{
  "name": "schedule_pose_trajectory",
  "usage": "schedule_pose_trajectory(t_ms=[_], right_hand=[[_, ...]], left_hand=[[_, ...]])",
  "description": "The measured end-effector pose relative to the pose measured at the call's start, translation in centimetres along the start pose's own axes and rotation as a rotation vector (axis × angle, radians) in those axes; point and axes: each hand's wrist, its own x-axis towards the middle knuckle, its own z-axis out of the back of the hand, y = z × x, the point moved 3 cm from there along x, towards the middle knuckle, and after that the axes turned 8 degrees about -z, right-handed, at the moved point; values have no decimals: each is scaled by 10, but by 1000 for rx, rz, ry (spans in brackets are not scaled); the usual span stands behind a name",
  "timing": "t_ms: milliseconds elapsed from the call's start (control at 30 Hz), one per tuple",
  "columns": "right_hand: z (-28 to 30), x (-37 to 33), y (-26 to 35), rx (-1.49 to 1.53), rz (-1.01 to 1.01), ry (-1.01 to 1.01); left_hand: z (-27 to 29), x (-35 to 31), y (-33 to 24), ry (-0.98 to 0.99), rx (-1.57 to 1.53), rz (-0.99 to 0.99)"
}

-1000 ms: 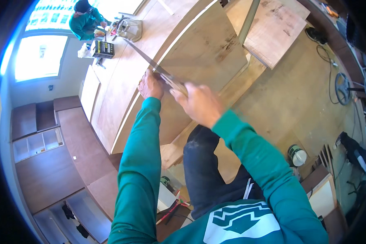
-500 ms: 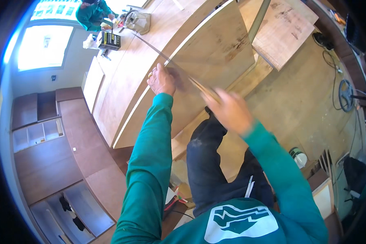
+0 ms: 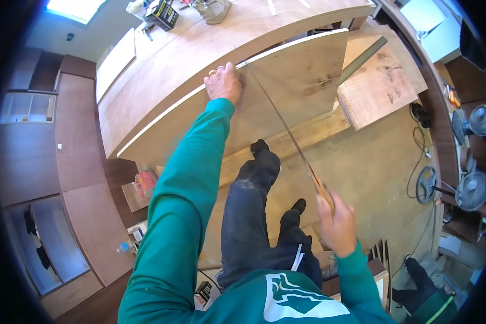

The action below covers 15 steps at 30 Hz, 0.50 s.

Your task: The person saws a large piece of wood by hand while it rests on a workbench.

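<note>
A large wooden panel [image 3: 299,75] with a pale edge stands on its side, leaning by a workbench [image 3: 173,59]. Over its upper edge curl the fingers of my left hand [image 3: 223,85], gripping it. My right hand [image 3: 337,222] is wrapped round the wooden handle of a handsaw [image 3: 288,129], low and to the right in front of the panel. The saw's long thin blade, seen nearly edge-on, runs up to the panel's top edge just right of my left hand. Whether its teeth are in a cut is too small to tell.
A dark box [image 3: 162,14] and a cloth bag [image 3: 210,9] sit on the bench. Past the panel's right end lies a plywood sheet [image 3: 380,81]. Fans [image 3: 472,189] and cables stand along the right wall. Brown cabinets [image 3: 81,129] line the left. Another person [image 3: 424,291] is at lower right.
My right hand has drawn the saw back, down and to the right, showing more blade. My left hand stays on the panel's edge. The view has shifted; the person behind the bench is out of sight.
</note>
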Motion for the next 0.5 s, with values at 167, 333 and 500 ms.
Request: schedule_pose_trajectory(t_ms=[167,333,500], right_hand=[[-83,209,82,43,340,-125],[-91,170,60,59,248,-121],[-11,-6,-28,14,181,-78]], left_hand=[[-1,3,-31,-37,-25,-22],[-4,4,-9,19,40,-4],[-3,4,3,13,63,10]])
